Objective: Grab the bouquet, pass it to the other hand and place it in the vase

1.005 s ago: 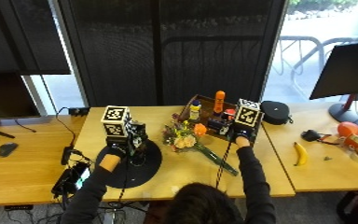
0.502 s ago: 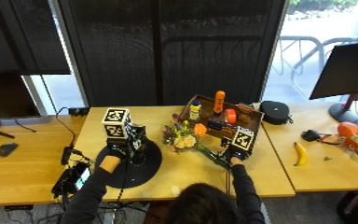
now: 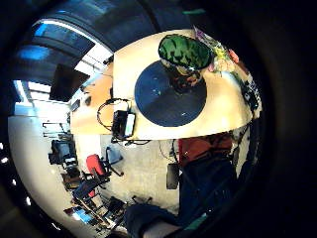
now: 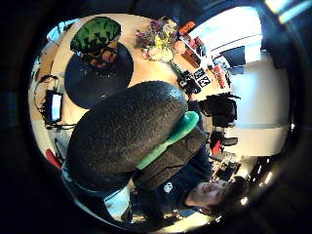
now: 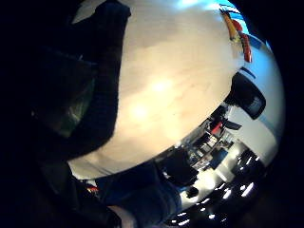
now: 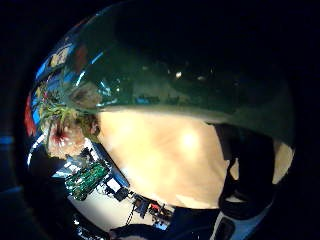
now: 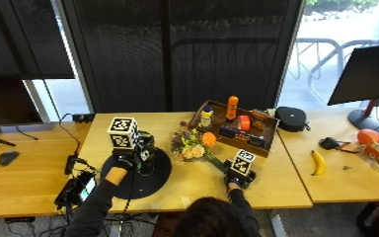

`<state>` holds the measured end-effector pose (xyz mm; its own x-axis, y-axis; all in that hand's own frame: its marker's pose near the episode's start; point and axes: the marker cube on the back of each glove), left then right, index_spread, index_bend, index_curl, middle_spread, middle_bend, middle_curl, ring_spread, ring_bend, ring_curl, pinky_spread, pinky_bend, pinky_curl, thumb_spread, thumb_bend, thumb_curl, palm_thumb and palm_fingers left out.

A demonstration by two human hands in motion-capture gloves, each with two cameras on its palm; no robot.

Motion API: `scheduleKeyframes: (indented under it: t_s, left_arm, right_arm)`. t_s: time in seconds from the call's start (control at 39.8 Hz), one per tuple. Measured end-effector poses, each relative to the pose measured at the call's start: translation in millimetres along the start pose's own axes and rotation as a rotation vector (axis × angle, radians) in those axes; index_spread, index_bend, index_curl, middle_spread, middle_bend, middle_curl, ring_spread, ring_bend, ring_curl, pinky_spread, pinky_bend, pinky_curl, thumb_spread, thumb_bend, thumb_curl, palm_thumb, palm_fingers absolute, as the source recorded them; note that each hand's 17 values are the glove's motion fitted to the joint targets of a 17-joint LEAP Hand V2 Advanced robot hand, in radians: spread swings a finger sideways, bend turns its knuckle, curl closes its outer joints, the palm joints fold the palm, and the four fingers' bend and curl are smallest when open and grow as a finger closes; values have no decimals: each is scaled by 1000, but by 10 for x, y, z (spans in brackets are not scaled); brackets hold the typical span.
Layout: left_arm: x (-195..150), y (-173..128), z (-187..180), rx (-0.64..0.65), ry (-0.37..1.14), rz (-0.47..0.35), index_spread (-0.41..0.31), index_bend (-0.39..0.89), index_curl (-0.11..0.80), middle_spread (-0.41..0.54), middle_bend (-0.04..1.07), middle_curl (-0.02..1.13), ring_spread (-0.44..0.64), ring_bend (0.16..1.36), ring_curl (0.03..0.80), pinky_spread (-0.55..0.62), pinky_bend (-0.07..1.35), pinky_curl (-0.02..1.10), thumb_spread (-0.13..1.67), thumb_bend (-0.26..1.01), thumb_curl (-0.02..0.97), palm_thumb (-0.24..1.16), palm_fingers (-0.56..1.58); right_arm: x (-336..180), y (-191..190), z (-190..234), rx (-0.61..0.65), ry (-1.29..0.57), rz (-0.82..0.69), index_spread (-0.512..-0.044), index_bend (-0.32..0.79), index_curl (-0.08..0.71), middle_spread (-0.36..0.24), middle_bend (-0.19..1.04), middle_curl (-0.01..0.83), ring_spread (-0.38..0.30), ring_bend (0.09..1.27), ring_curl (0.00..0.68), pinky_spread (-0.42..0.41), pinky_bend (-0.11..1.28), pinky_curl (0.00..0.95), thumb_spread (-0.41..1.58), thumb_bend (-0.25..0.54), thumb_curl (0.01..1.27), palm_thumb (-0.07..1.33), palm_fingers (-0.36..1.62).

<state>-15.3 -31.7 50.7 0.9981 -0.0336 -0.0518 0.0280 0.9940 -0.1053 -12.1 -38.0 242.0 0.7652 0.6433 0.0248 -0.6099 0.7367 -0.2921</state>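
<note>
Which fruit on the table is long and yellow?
The banana, lying on the right-hand table. It is long, curved and yellow, while the round fruit farther right near the monitor stand is orange-red.

No readable text, labels, brands or numbers anywhere.

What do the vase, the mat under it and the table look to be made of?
Vase: probably glass, green, with a glossy mottled surface. Mat: a dark, matte round sheet, possibly rubber or felt; the pictures do not settle which. Table: light wood or wood-look laminate, smooth with a soft sheen and faint grain.
</note>
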Motion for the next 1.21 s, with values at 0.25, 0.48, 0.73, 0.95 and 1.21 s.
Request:
scheduleKeyframes:
  t_s: [0.25, 0.48, 0.73, 0.95, 1.21]
  left_arm:
    - [7, 61, 94, -25, -24, 17, -80, 185, 402, 65, 178, 337, 227, 384, 276, 378, 181, 292, 1020, -49, 187, -52, 367]
    - [-57, -59, 175, -54, 2, 1, -96, 191, 412, 65, 173, 338, 231, 376, 277, 378, 179, 290, 1023, -49, 188, -52, 372]
    - [32, -140, 205, -138, -2, -6, -112, 209, 425, 65, 167, 334, 235, 365, 278, 378, 174, 285, 1029, -42, 192, -40, 381]
    - [266, -211, 159, -211, 262, 54, -124, 222, 436, 70, 162, 328, 237, 361, 281, 383, 175, 281, 1043, -37, 199, -32, 381]
    - [602, -402, 108, -266, 741, 33, -63, 146, 416, 117, 152, 318, 240, 420, 301, 399, 206, 295, 1118, 34, 244, 130, 347]
  right_arm:
    - [-127, 99, 153, 49, -172, 23, -279, 499, 305, -205, 431, 486, -273, 580, 377, 54, 190, 250, 1180, 67, 389, 959, 905]
    - [-101, 99, 19, -11, -383, 0, -263, 466, 379, -217, 481, 546, -271, 605, 440, -94, 212, 309, 1167, 86, 392, 1057, 1116]
    - [-245, 113, -350, -33, -871, -97, -255, 484, 444, -217, 448, 574, -277, 510, 461, -170, 217, 364, 709, 68, 518, 1201, 1096]
    - [-413, 220, -726, 2, -1062, -283, -251, 489, 488, -210, 462, 606, -280, 481, 478, -225, 201, 392, 346, 31, 592, 1238, 1157]
    - [-649, 165, -1006, 466, -944, -620, -249, 497, 529, -206, 465, 630, -281, 474, 504, -255, 200, 418, 128, 10, 643, 1245, 1172]
